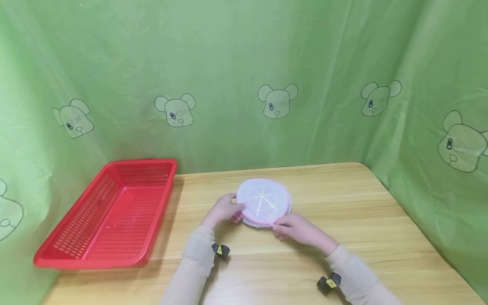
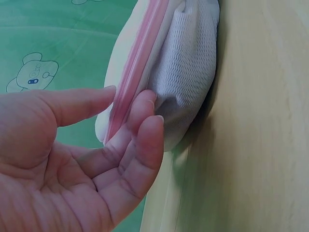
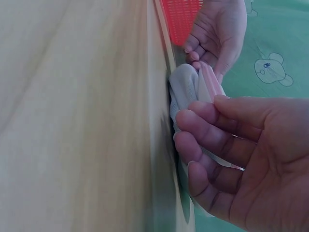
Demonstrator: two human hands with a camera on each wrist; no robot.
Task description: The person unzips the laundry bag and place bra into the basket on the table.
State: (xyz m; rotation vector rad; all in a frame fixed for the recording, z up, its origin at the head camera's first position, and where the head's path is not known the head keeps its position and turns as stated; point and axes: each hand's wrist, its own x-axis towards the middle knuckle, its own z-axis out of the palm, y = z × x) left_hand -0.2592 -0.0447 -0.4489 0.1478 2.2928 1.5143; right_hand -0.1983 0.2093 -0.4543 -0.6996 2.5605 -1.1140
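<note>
A round, pale mesh zip bag [image 1: 263, 201] lies on the table, its flat top marked with a light star of crossing lines. Pink zipper tape [image 2: 137, 53] runs around its edge, and grey-white mesh [image 2: 186, 63] bulges below that in the left wrist view. My left hand [image 1: 225, 208] pinches the edge on the left side, thumb on top and curled fingers beneath. At the near right edge, my right hand [image 1: 299, 229] pinches the zipper edge between thumb and index finger. Its other fingers curl against the mesh side in the right wrist view.
A red perforated plastic basket [image 1: 126, 224] stands on the left of the wooden table [image 1: 343, 186]. Green curtains [image 1: 228, 51] printed with bear heads hang behind and at both sides. Each wrist carries a small black camera [image 1: 221, 250].
</note>
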